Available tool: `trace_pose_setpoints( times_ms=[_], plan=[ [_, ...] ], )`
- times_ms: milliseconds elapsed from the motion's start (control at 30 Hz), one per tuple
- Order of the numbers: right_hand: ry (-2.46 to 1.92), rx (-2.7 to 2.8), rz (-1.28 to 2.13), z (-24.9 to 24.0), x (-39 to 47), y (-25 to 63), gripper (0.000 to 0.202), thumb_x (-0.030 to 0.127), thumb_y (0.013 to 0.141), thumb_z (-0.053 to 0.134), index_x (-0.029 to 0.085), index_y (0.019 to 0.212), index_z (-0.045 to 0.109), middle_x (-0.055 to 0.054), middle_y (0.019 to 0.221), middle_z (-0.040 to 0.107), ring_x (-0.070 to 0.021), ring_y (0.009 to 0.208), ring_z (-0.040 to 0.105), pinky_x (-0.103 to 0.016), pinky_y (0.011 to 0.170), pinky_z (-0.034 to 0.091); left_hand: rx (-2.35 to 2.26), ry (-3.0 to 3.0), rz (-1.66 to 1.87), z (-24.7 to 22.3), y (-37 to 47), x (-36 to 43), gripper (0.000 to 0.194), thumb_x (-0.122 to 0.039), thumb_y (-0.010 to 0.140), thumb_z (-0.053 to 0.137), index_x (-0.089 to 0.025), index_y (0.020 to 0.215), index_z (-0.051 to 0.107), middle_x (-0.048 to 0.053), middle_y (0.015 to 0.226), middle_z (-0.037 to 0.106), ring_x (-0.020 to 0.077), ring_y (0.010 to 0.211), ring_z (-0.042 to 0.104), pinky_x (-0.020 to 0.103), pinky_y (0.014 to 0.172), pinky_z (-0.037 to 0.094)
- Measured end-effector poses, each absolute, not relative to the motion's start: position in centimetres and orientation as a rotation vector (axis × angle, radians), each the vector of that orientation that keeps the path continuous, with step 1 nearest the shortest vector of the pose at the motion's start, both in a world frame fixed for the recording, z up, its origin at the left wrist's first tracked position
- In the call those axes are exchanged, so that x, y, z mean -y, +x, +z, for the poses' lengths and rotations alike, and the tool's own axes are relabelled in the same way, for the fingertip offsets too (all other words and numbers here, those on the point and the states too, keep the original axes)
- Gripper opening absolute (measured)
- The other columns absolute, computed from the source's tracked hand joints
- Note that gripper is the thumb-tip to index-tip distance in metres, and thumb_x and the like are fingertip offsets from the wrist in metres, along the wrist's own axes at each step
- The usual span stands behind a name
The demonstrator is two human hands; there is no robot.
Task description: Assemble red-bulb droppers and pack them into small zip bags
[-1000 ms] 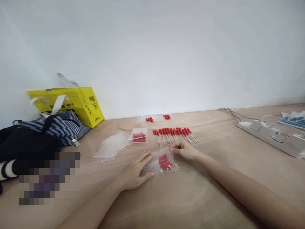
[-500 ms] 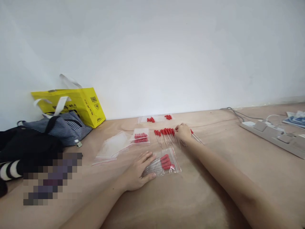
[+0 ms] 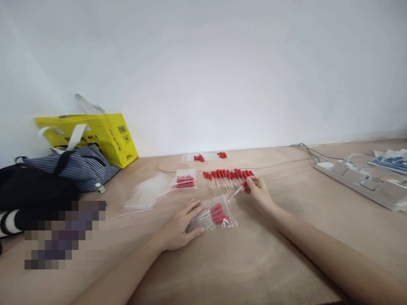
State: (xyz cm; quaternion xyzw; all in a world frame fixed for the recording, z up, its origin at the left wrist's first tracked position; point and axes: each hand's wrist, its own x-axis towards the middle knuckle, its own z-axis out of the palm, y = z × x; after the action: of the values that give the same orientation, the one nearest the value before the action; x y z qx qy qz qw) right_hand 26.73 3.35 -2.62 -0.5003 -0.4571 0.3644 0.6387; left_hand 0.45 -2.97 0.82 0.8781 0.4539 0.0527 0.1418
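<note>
My left hand (image 3: 181, 225) lies with fingers spread on the near end of a clear zip bag (image 3: 232, 215), pinning it to the table. Several glass droppers with red rubber bulbs (image 3: 218, 213) show inside the bag. Between the fingertips of my right hand (image 3: 259, 191) is one dropper (image 3: 235, 193), pinched at its red bulb. Its glass tube points left and down toward the bag's mouth. Just beyond, a row of droppers (image 3: 225, 174) lies side by side, bulbs away from me.
Left of the row sits a small bag of red bulbs (image 3: 185, 185) beside a pile of flat zip bags (image 3: 146, 195). Farther back, loose red bulbs (image 3: 199, 158) lie on a clear bag. A power strip (image 3: 359, 186) stands at right, a yellow bag (image 3: 124, 148) at left.
My right hand has drawn back from the row toward the right and nearer, now with one dropper in its fingers. My left hand stays on the bag; the view has shifted slightly.
</note>
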Motion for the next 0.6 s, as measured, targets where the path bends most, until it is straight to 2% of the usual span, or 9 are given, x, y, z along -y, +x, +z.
trace_pose_setpoints(
  times_ms=[300, 467, 600],
  plan=[
    [-1.041, 0.885, 1.018, -3.0, -2.5, 25.2, 0.031, 0.045, 0.070, 0.056, 0.023, 0.079, 0.036, 0.003, 0.067, 0.055, -0.0120, 0.056, 0.058, -0.026, 0.054, 0.046, -1.319, 2.546, 0.143, 0.9, 0.5, 2.9, 0.059, -0.051, 0.082, 0.037, -0.023, 0.132, 0.026, 0.006, 0.141, 0.023, 0.0240, 0.129, 0.018, 0.043, 0.104, 0.022],
    [-0.952, 0.818, 1.195, -3.1, -1.6, 24.0, 0.039, 0.045, 0.061, 0.065, 0.022, 0.075, 0.037, 0.004, 0.066, 0.056, -0.0132, 0.060, 0.061, -0.026, 0.057, 0.048, -1.296, 2.542, 0.154, 0.8, 0.5, 2.9, 0.060, -0.051, 0.081, 0.038, -0.023, 0.133, 0.025, 0.005, 0.141, 0.024, 0.0241, 0.129, 0.018, 0.043, 0.104, 0.022],
    [-0.959, 0.941, 1.298, -2.9, -1.0, 23.6, 0.044, 0.049, 0.054, 0.069, 0.021, 0.073, 0.041, 0.004, 0.061, 0.056, -0.0126, 0.056, 0.060, -0.025, 0.054, 0.047, -1.298, 2.525, 0.190, 0.7, 0.5, 2.9, 0.059, -0.051, 0.081, 0.038, -0.025, 0.133, 0.025, 0.004, 0.141, 0.024, 0.0248, 0.129, 0.018, 0.044, 0.103, 0.022]
  ],
)
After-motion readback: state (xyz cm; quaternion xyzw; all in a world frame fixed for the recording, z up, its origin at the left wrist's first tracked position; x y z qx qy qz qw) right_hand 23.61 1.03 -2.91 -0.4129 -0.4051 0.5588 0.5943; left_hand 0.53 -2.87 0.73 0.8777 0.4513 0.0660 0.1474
